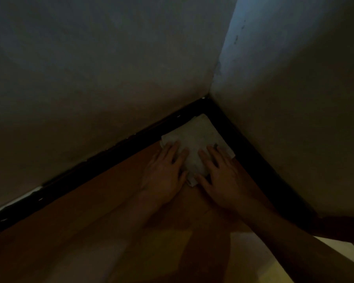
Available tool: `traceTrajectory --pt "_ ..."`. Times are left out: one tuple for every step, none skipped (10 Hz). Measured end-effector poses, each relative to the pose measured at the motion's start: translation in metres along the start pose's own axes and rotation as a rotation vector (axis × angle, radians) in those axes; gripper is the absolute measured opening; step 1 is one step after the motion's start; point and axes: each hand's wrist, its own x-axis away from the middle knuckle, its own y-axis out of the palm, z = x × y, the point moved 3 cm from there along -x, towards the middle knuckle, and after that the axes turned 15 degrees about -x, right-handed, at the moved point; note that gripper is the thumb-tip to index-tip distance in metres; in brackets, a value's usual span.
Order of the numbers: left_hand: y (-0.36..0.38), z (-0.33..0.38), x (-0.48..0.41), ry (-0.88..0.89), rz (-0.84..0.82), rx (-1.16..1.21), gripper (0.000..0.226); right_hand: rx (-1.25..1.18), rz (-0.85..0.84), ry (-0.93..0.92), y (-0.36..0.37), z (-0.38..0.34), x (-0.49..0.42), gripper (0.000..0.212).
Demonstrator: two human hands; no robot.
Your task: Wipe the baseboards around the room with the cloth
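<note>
At the room corner: two dark baseboards (94, 166) are seen to meet just right of frame centre, one run leading off toward 8 o'clock, the other toward 5 o'clock.
Cloth (196, 135): a pale, folded piece is laid flat on the floor and tucked into the corner. Its far edges lie just beside both baseboard runs, but whether they touch cannot be told in the dim light.
Left grip (164, 170): a bare hand is held open, with fingers straight and slightly spread. The fingertips are pressed on the cloth's 8 o'clock side, and the palm is rested on the floor.
Right grip (221, 176): a bare hand is likewise kept open and flat. Its fingers are laid across the cloth's 4 o'clock side, and the thumb is placed by the cloth's near tip at 6 o'clock.
Floor (110, 231): orange-brown wood is shown, with a paler yellowish patch toward 5 o'clock of the frame.
Walls (90, 78): plain, light surfaces are seen above each baseboard, dimly lit, with a few small marks scattered along the corner seam toward 12 o'clock.
</note>
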Motion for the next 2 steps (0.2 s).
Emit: traceTrajectory --pt "-0.011 -0.004 0.008 -0.001 0.039 -0.031 0.065 0.023 0.037 -0.025 -0.008 -0.007 0.003 0.067" --pt "-0.027 -0.009 0.026 0.009 0.073 -0.039 0.066 0.106 0.077 -0.111 -0.016 -0.027 0.011 0.060"
